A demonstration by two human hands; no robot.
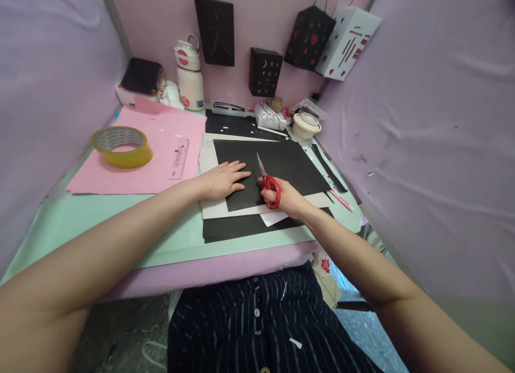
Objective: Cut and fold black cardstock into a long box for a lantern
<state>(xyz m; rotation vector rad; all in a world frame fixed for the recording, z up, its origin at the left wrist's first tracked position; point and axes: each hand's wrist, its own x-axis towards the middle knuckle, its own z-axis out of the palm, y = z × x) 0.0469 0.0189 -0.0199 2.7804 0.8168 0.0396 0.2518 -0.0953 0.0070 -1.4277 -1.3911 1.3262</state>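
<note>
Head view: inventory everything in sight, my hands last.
Black sheets: three or more, black, centre
Scissors: one, red, above top sheet
Pale board: one, white, beneath top sheet
Pink paper: count unclear, pink, left
Tape roll: one, yellow, on pink paper
Ruler: one, clear, on pink paper
Bottle: one, white, back left
Dark bundle: one, black, far left
Decorated boxes: four, three black, one white, back
Marker pack: one, whitish, back centre
Round tub: one, cream, back right
Black strips: count unclear, black, right
Pink pen: one, pink, right
Table: one, pale green, centre
Drapes: two, lilac, either side
White scraps: uncounted, white, scattered
Garment: one, dark striped, below table
Left hand: one, bare, flat on top sheet
Right hand: one, bare, holding scissors
</note>
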